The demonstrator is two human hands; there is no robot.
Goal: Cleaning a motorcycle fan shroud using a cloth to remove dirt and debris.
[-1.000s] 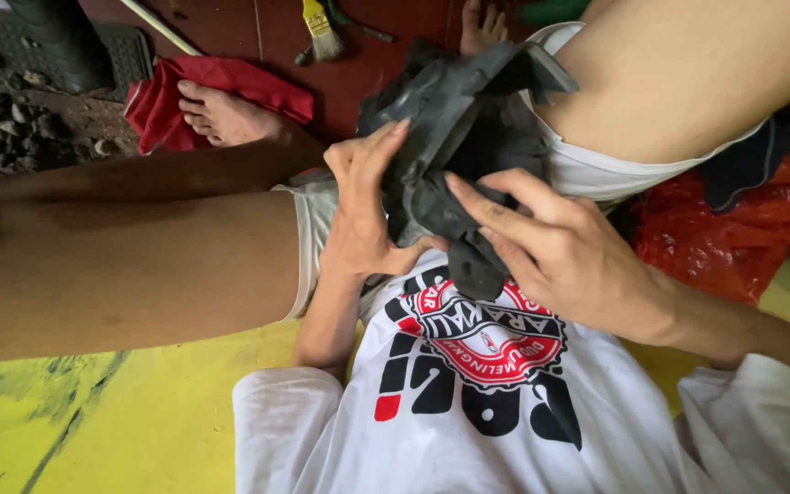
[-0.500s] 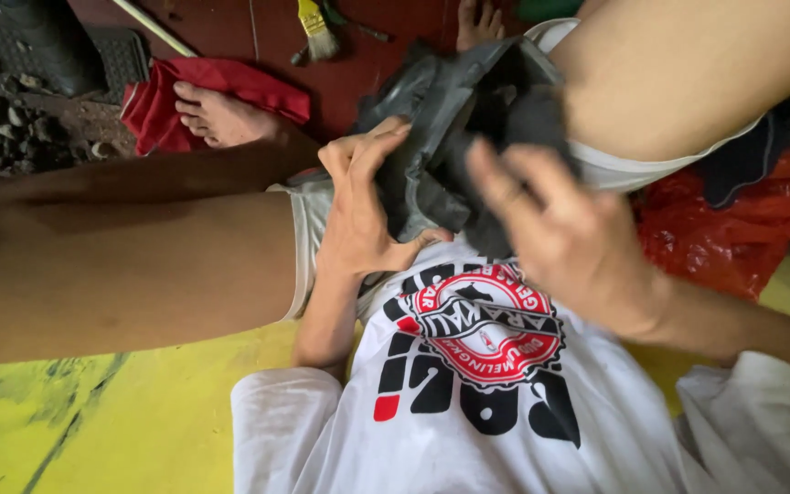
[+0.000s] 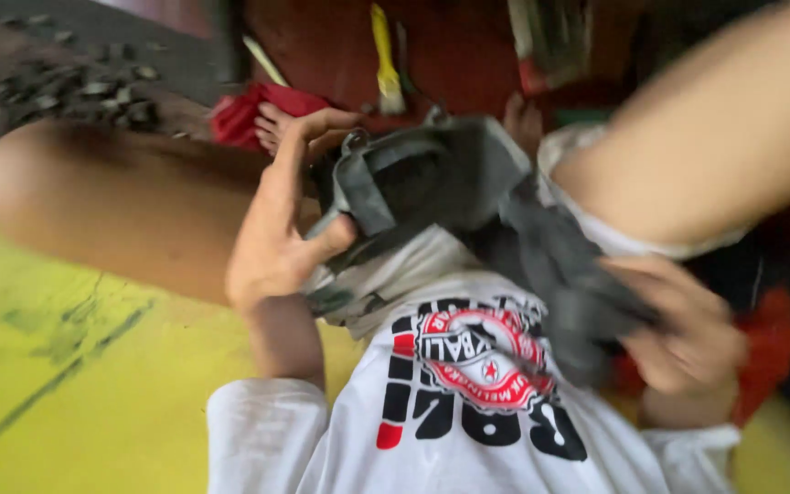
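Head view, thing in hand: a dark grey fabric piece [image 3: 468, 197] with strap-like bands is being held up at the centre of the frame, above the lap and the white printed shirt [image 3: 468, 402]
Left hand [image 3: 276, 229]: the fingers are being spread upward while the thumb is being pressed on a band at the piece's left edge, so the hand is closed on it only partly
Right hand [image 3: 678, 334]: blurred at the right; it is being curled round the piece's lower right end, and a firm hold is being judged likely
Handling: the piece is being judged soft, light and floppy, not fragile; the bands and thick hems are being judged the best places for a hold
Edges and room: the piece is being hemmed in by bare legs [image 3: 130, 210] at left and upper right; a red cloth [image 3: 249, 114] and a yellow tool [image 3: 384, 64] are lying beyond at the top; open yellow floor [image 3: 66, 393] is being left at lower left
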